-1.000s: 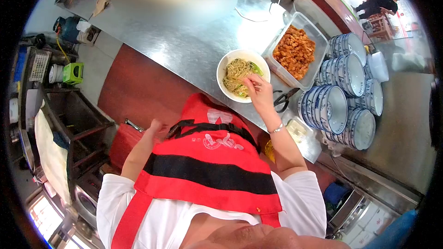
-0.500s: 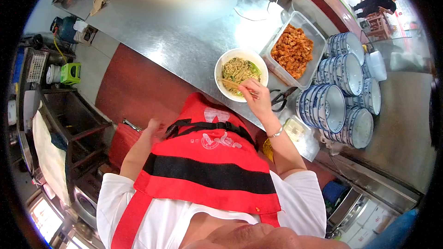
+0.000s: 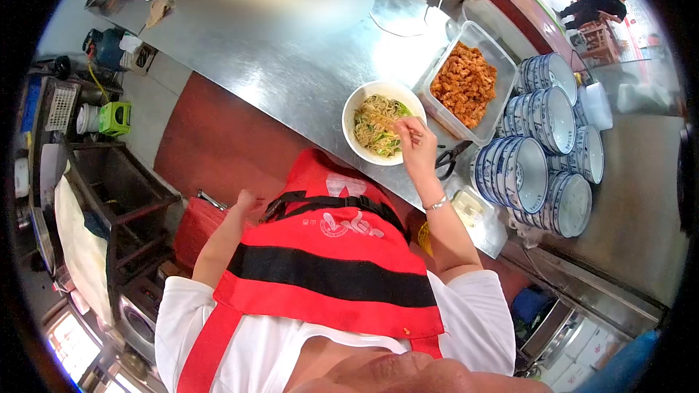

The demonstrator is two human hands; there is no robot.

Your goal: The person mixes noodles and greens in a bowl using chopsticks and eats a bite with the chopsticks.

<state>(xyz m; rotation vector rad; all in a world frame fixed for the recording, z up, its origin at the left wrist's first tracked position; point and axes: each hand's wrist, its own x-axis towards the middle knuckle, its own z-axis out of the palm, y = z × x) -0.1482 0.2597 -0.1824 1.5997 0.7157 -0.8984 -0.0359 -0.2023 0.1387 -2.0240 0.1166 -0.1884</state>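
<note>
Over the right side of a white bowl (image 3: 351, 133) of noodles (image 3: 380, 118) with green vegetables, my right hand (image 3: 415, 137) is closed in a pinch. It holds chopsticks, which are mostly hidden by the fingers from this angle. The bowl stands at the front edge of the steel counter. My left hand (image 3: 250, 202) hangs low beside the red apron (image 3: 328, 233), away from the counter; its fingers are too indistinct to read. Black-handled scissors (image 3: 453, 159) lie just right of my right hand.
A clear plastic tub (image 3: 510, 73) of reddish-brown fried pieces (image 3: 464, 86) stands right of the bowl. Several stacked blue-and-white bowls (image 3: 526, 175) lie on their sides farther right. A white cable (image 3: 397, 31) crosses the steel counter (image 3: 291, 65). Another person (image 3: 597, 6) is in the far background.
My right hand has moved slightly right and turned more upright. The chopsticks, earlier slanting across the noodles, are now barely visible. The noodles look rearranged, with more greens showing. My left hand stays low.
</note>
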